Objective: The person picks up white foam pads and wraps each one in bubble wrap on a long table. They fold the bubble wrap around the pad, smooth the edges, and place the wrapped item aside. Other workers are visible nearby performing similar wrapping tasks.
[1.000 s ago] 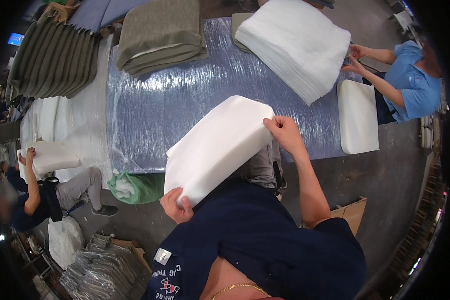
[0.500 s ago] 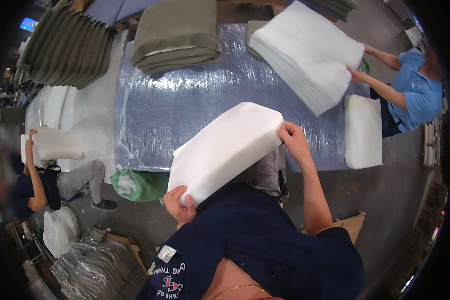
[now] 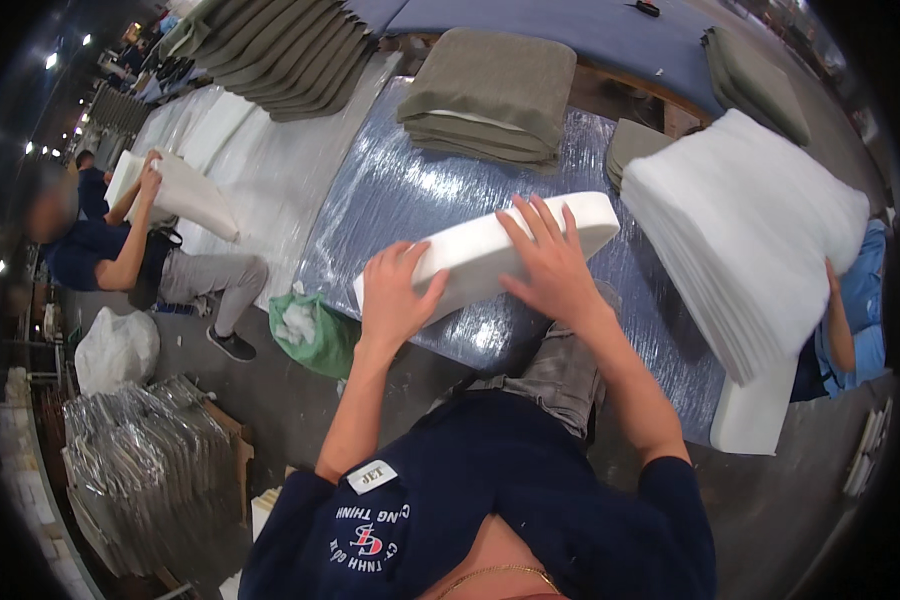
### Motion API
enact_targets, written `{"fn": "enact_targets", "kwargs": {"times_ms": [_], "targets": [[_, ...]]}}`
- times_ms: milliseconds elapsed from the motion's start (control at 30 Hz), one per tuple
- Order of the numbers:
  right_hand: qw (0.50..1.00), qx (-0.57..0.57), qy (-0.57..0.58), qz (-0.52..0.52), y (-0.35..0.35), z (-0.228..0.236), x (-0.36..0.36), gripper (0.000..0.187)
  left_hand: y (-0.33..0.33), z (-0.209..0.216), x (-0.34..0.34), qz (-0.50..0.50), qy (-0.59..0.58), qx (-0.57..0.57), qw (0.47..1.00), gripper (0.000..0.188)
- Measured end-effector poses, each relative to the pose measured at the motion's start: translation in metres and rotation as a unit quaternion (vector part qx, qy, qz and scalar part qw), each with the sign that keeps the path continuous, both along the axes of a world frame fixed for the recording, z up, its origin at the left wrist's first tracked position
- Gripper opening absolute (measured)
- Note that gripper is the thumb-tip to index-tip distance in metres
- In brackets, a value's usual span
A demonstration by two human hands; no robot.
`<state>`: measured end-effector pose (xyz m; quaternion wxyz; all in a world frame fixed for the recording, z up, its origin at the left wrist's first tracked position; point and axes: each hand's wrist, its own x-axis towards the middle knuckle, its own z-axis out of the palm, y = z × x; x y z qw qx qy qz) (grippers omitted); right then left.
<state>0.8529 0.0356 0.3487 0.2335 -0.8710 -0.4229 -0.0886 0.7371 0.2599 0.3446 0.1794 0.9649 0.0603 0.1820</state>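
Observation:
A thick white foam cushion (image 3: 460, 290) is tilted up on its long side in front of me, over the near edge of the plastic-covered blue table (image 3: 360, 210). My left hand (image 3: 398, 295) grips its left end, fingers hooked over the upper edge and thumb apart on the near face. My right hand (image 3: 550, 265) lies flat against the right half, with fingers spread and the tips reaching over the upper edge. The cushion's underside is hidden.
Folded olive-grey covers (image 3: 490, 95) and a row of olive cushions (image 3: 280, 55) lie farther back. At right, a co-worker's arm (image 3: 838, 320) holds a white padding stack (image 3: 750, 220). Another person (image 3: 120, 240) handles a white piece at left. A green sack (image 3: 315, 335) stands by the table.
The cushion has turned from its broad face up to tilted on edge. My right hand has left its far corner and now lies spread on it; my left hand moved up. The view has shifted.

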Motion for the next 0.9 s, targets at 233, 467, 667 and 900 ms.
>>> {"fn": "enact_targets", "kwargs": {"times_ms": [233, 467, 667, 900], "targets": [[0.990, -0.038, 0.067, 0.122, 0.016, -0.005, 0.037, 0.060, -0.008, -0.002, 0.013, -0.037, 0.039, -0.015, 0.998, 0.061], [0.978, -0.045, 0.154, 0.135, -0.003, 0.000, 0.027, 0.058, -0.035, -0.007, 0.015, -0.104, 0.058, -0.069, 0.990, 0.065], [0.990, 0.064, 0.075, 0.097, -0.014, -0.023, 0.000, 0.054, -0.046, -0.021, 0.000, -0.082, 0.010, -0.040, 0.996, 0.066], [0.992, 0.074, 0.043, 0.089, -0.028, -0.039, -0.021, 0.059, -0.060, -0.036, -0.022, -0.090, -0.034, -0.038, 0.995, 0.062]]}}
